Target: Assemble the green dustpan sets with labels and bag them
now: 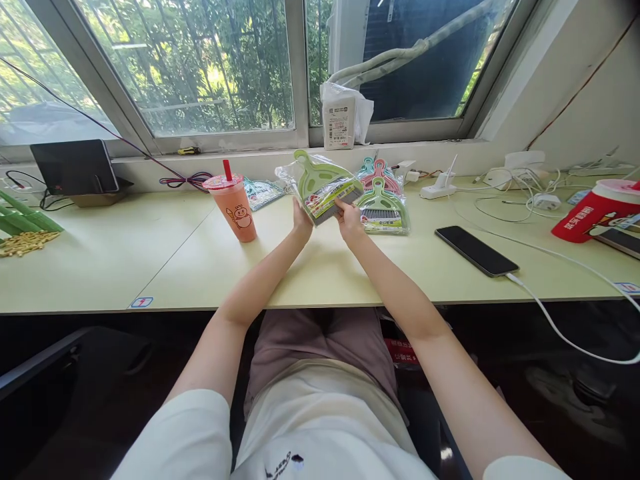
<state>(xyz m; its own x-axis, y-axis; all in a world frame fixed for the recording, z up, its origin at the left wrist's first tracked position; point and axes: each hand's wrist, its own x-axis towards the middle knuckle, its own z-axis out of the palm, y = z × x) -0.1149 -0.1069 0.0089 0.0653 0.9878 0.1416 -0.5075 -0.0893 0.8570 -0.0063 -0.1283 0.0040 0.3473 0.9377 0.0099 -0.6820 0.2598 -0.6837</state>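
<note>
Above the table, a green mini dustpan and brush set (320,181) in a clear plastic wrapper is held tilted between both hands. My left hand (302,217) grips its lower left edge, with most of the fingers hidden behind the packet. On the right side of it, my right hand (349,219) closes round the end near the grey bristles. Just beyond my right hand lie more wrapped dustpan sets: a green one (384,212) in front, with a pink one (381,168) and a teal one behind it.
An orange drink cup (234,210) with a red straw stands left of my hands. To the right are a black phone (477,251) on a white cable, a power strip (438,187) and a red cup bag (587,217). A tablet (75,167) is at the far left.
</note>
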